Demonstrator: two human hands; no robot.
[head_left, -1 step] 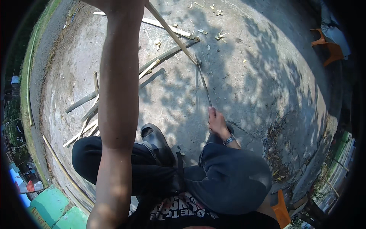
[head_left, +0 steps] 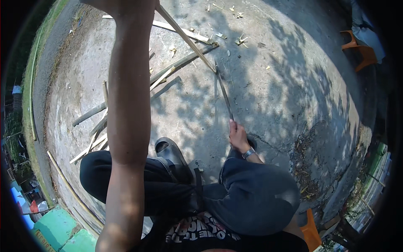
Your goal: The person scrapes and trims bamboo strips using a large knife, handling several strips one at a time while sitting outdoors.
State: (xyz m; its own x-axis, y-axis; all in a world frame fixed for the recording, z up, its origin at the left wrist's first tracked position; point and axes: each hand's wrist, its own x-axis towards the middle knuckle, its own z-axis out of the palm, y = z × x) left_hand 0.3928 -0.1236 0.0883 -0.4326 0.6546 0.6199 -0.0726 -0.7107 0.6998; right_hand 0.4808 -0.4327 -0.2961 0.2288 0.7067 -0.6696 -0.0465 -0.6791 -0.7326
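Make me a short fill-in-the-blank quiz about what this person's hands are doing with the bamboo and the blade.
1. The right hand grips a long, thin ____ by its handle.
2. The raised left arm holds up a bamboo strip whose lower end meets the blade's ____.
3. A wristwatch sits on the ____ wrist.
4. The plastic chair at upper right is ____.

Missing words: knife; tip; right; orange

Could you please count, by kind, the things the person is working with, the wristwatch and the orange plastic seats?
bamboo slat, raised: 1
long blade, in the right hand: 1
wristwatch: 1
orange plastic seats: 2
Total: 5
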